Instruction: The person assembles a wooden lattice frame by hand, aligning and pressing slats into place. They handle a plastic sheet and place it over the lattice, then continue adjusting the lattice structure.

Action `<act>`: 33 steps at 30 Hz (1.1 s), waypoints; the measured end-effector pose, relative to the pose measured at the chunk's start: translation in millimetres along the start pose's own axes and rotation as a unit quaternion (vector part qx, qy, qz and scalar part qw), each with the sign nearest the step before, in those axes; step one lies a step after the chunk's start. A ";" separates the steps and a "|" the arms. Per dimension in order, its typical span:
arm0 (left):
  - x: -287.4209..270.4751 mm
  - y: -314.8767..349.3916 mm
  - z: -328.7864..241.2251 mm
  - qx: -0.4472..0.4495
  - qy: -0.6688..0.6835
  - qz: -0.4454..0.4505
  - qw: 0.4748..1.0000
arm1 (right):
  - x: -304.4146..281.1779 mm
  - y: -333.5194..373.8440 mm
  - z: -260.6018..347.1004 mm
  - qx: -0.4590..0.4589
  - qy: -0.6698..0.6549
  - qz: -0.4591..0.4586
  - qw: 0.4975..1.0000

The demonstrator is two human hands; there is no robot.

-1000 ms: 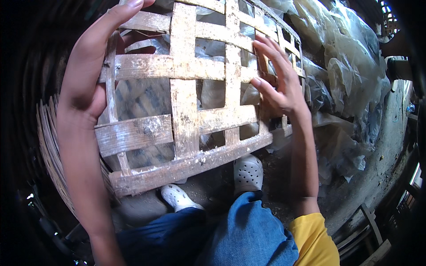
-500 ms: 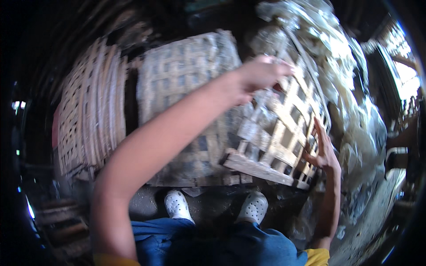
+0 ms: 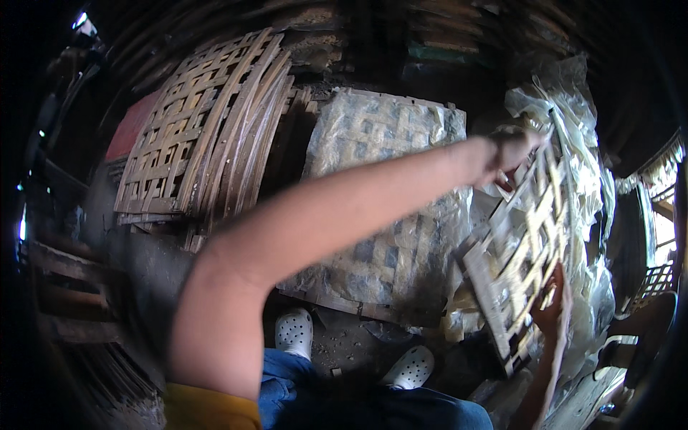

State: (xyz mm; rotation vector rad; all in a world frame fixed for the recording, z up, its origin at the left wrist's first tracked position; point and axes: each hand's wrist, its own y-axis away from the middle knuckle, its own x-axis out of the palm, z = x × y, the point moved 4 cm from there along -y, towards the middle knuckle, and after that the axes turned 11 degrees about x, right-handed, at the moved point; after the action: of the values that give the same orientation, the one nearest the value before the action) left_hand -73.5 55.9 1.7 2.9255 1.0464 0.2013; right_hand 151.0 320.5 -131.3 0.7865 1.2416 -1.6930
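Note:
A woven bamboo lattice panel (image 3: 527, 240) with a wooden edge strip stands tilted at the right. My left hand (image 3: 510, 156), its arm stretched across the view, is closed on the panel's far edge, slightly smeared by motion. Lower down, my right hand (image 3: 553, 304) grips the panel's near right edge, its fingers partly in shadow. Clear plastic sheeting (image 3: 584, 186) hangs behind the panel and beside both hands. To the left of the panel lies another lattice panel (image 3: 387, 132) covered with crinkled clear plastic, partly hidden by my left arm.
Several lattice panels (image 3: 208, 122) lean in a stack at the left, with a red panel (image 3: 134, 125) behind them. My feet in white clogs (image 3: 294, 333) stand on a dark dirt floor (image 3: 344, 351). A dark chair-like object (image 3: 641, 330) is at the right edge.
The lattice panel in my hands has swung rightward and become steeper, off the plastic-covered panel. Both hands have moved with it, and my view has shifted. The right hand's spread fingers have closed on the edge.

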 end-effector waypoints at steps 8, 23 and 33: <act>-161.4 83.4 -125.7 0.247 -0.109 -0.222 0.937 | -108.8 -126.4 124.7 0.057 0.008 -0.013 0.998; -253.7 152.2 49.7 0.033 -0.069 -0.514 0.854 | 88.4 -180.6 334.5 0.069 0.122 0.302 0.943; -288.2 148.4 99.7 -0.022 -0.433 -0.376 0.819 | 159.1 -150.6 336.2 0.095 0.034 0.314 0.944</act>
State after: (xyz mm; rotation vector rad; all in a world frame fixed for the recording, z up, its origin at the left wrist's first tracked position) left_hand -187.7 -239.7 -119.0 1.8737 1.7345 -0.9816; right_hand -51.3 -25.1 -106.1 1.2156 0.7538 -1.2691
